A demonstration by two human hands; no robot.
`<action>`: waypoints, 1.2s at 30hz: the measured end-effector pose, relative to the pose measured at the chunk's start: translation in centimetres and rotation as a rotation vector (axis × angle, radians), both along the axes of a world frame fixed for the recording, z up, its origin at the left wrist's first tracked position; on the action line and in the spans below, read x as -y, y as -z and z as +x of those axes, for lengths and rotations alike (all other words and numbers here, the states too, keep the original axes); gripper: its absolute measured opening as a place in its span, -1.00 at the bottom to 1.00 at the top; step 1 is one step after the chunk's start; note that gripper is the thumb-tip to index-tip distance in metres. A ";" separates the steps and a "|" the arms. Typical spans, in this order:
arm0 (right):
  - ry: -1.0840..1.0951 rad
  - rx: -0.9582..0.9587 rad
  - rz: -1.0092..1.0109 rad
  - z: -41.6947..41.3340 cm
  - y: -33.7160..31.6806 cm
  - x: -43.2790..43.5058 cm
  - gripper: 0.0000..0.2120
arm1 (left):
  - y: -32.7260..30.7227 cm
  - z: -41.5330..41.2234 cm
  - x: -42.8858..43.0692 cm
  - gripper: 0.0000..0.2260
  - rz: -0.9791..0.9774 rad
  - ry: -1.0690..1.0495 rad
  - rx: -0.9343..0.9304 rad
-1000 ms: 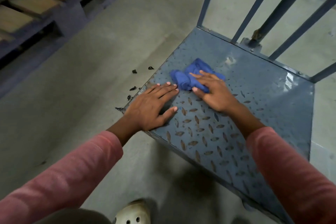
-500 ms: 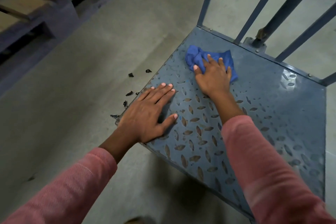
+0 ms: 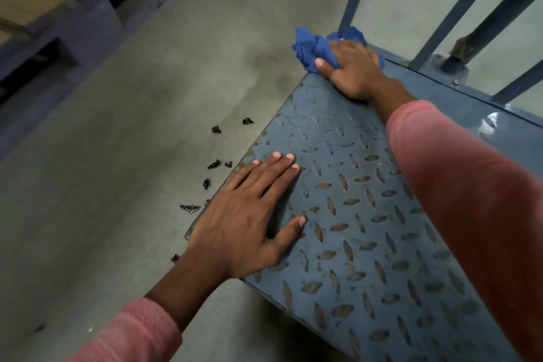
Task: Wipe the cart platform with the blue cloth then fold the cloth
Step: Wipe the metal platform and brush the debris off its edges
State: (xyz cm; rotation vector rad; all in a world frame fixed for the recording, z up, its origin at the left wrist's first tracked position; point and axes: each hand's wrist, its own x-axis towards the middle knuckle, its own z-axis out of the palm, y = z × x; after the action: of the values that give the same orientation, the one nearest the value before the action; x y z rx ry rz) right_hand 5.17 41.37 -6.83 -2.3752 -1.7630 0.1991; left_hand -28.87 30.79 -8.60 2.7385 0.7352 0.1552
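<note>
The cart platform (image 3: 367, 191) is a blue-grey diamond-tread metal plate filling the right half of the head view. A crumpled blue cloth (image 3: 311, 47) lies at the platform's far left corner, bunched up and spilling past the edge. My right hand (image 3: 349, 70) presses down on the cloth with fingers curled over it. My left hand (image 3: 246, 217) lies flat with fingers spread on the platform's near left edge, holding nothing. Both arms wear pink sleeves.
Blue upright rails (image 3: 458, 6) rise from the platform's far edge. Several small dark fragments (image 3: 214, 164) lie on the concrete floor (image 3: 132, 141) just left of the cart. A wooden pallet (image 3: 53, 6) sits at the upper left.
My right hand has pushed the cloth from the middle of the platform out to its far left corner, bunching it. My left hand has stayed flat on the near left edge.
</note>
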 end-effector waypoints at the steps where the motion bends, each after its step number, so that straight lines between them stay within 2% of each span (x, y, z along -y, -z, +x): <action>1: 0.039 0.004 0.001 0.1 -0.1 -0.5 -0.45 | 0.0 0.0 0.0 -0.28 -0.002 0.002 -0.001; 7: 0.152 0.012 -0.003 -1.6 -0.3 -0.9 -0.51 | -0.4 -0.1 0.2 -0.29 -0.004 0.000 0.023; 17: 0.021 -0.047 0.051 -10.0 -0.1 5.3 -0.61 | -0.6 0.0 0.2 -0.30 0.013 0.002 0.000; 19: -0.054 -0.140 0.009 -11.8 -0.5 6.4 -0.73 | -0.7 0.0 0.5 -0.31 0.030 -0.004 0.005; 20: -0.088 -0.274 -0.011 -12.2 -1.1 6.8 -0.83 | -0.8 0.0 0.6 -0.32 0.038 -0.006 0.004; 22: -0.133 -0.610 0.111 -12.4 -2.6 7.3 -0.74 | -0.9 -0.1 0.6 -0.32 0.046 -0.001 -0.002; 23: -0.090 -0.682 0.234 -11.9 -3.3 7.3 -0.72 | -0.8 -0.1 0.6 -0.32 0.047 -0.002 -0.004; 24: -0.021 -0.681 0.342 -11.1 -3.8 7.1 -0.77 | -0.8 -0.1 0.5 -0.31 0.049 -0.005 -0.006; 25: 0.041 -0.582 0.419 -10.0 -3.9 6.8 -0.83 | -0.7 -0.1 0.5 -0.31 0.051 -0.006 -0.008; 26: 0.088 -0.413 0.423 -9.0 -3.4 6.4 -0.80 | -0.6 -0.1 0.4 -0.31 0.049 -0.004 -0.008; 28: 0.114 -0.114 0.207 -8.4 -1.6 6.2 -0.64 | -0.5 -0.1 0.4 -0.31 0.042 -0.008 0.008; 29: 0.102 -0.033 0.137 -8.8 -0.6 6.2 -0.59 | -0.4 -0.1 0.4 -0.31 0.043 -0.012 0.020; 33: 0.058 -0.031 0.185 -10.6 0.6 6.8 -0.56 | -0.4 0.0 0.4 -0.31 0.048 -0.014 0.058; 36: 0.020 -0.058 0.136 -11.0 -0.3 7.7 -0.57 | -0.5 0.0 0.4 -0.31 0.054 -0.012 0.052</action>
State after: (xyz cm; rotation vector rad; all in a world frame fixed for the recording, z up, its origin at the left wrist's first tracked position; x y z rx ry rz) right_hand -5.78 33.71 -6.53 -2.2679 -1.6712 0.1392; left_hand -28.83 30.43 -8.12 2.7695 0.7444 0.2510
